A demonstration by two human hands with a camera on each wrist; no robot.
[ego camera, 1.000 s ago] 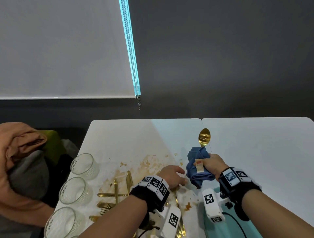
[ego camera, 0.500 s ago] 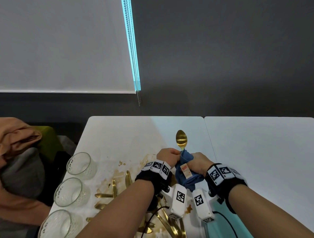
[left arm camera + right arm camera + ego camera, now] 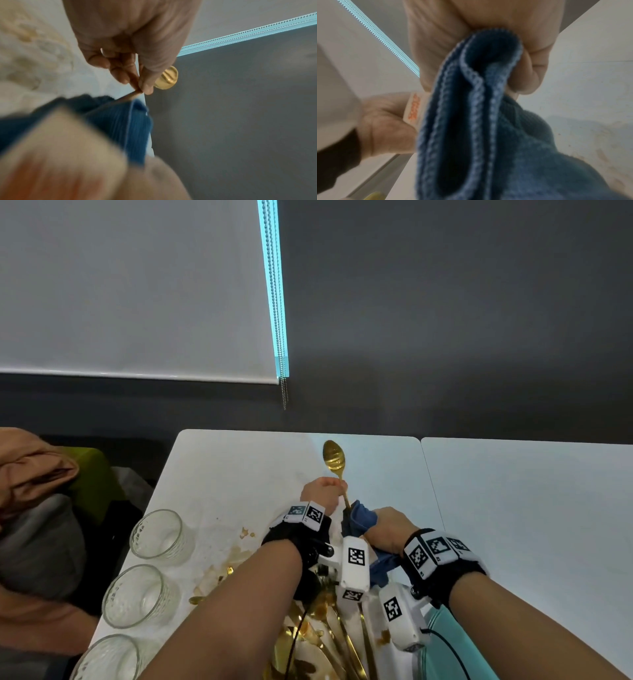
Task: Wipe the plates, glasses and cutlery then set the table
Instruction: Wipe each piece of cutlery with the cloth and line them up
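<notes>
Pinched between thumb and fingertips of the left hand (image 3: 323, 494), the gold spoon (image 3: 335, 460) stands bowl-up above the white table (image 3: 219, 474), its handle running down into the blue cloth (image 3: 359, 517) that the right hand (image 3: 388, 529) grips bunched around it, apparently so the shaft can be drawn through the fabric and wiped. Brown smears soil the tabletop beside the arms, more gold cutlery (image 3: 346, 648) lies below the wrists, and three empty glasses (image 3: 156, 534) line the table's left edge.
</notes>
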